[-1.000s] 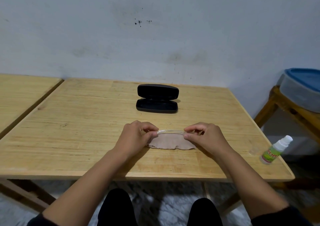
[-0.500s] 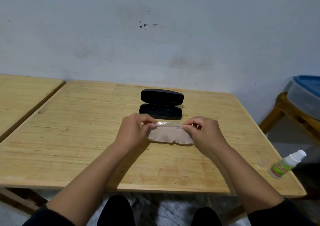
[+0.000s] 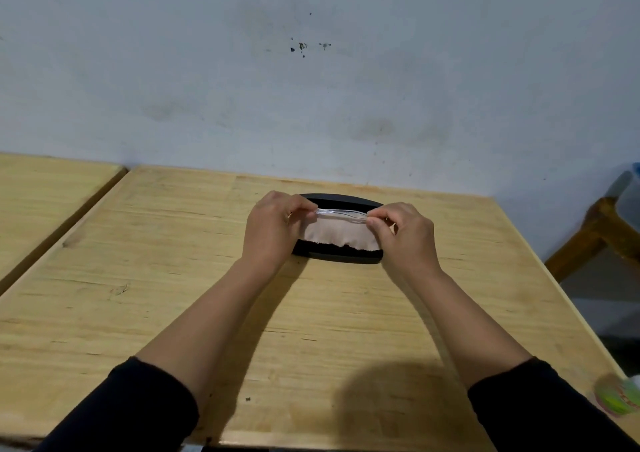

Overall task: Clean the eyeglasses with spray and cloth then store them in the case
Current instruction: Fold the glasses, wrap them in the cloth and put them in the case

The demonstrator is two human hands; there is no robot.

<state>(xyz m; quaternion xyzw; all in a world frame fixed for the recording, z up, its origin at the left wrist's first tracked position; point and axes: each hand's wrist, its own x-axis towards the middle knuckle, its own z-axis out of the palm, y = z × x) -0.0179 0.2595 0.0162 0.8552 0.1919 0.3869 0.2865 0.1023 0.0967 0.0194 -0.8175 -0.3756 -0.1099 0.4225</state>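
At the centre of the frame both hands hold the eyeglasses [image 3: 341,213] over the open black case [image 3: 341,257]. The left hand [image 3: 275,228] pinches the left end of the clear frame and the right hand [image 3: 403,233] pinches the right end, so the fingers of each hand are closed narrowly on the glasses. The pinkish cloth [image 3: 341,234] hangs down under the frame like a small curtain; its lower edge seems to reach into the case, but I cannot tell if it touches the bottom.

The important relation is this: the long axis of the glasses runs left to right in the picture, and the long axis of the case runs the same way, directly below and behind the hands. The two are already parallel and one above the other. Both hands are about equally near to the case, one at each end of it. In my judgement the cleaning is finished and the storing step is in hand; the coming move asks only to go straight down, without turning.

The spray bottle [image 3: 618,399] lies blurred at the lower right edge of the frame, on the corner of the desk [image 3: 138,278], well apart from the hands.
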